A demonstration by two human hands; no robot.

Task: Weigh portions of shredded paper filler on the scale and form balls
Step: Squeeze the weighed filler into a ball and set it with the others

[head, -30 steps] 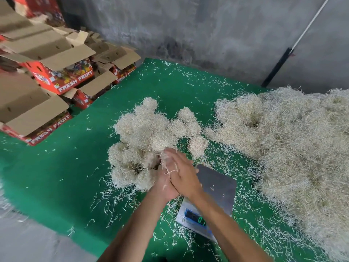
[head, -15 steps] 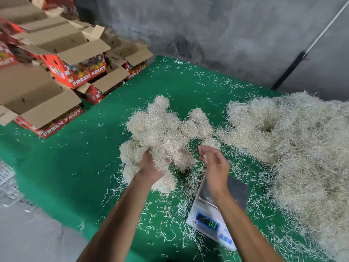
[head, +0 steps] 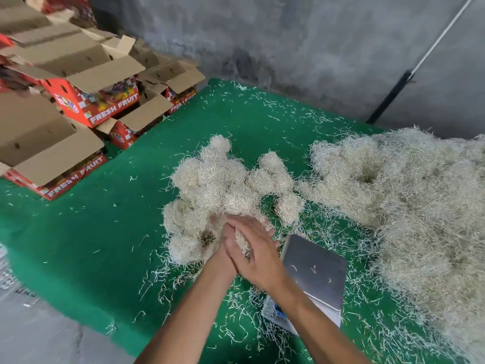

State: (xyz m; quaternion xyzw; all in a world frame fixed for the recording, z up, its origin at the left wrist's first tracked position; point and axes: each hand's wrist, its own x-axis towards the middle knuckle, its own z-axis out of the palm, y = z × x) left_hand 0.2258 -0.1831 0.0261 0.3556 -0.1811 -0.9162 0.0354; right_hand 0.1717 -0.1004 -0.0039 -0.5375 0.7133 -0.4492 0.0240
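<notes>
- While the scale (head: 313, 271) is sitting bare except for a few stray shreds, both hands are working together just left of it, so the portion seems already weighed.
- Right hand (head: 258, 254) is lying over the left hand (head: 223, 254), palms facing; a wad (head: 241, 239) of filler is showing in the gap between them. Judgement: they are pressing it into a ball.
- Fingers are looking fairly straight over the wad; how tightly they are closing cannot be told.
- Finished balls (head: 223, 185) are lying clustered just beyond the hands, touching one another, likely within reach for dropping the next one.
- Loose pile (head: 409, 195) is lying to the right, beyond the scale, handy for the right hand to draw from.
- Green mat (head: 86, 232) is catching scattered shreds.
- Open fruit boxes (head: 86, 101) are standing at far left, apart from the work.
</notes>
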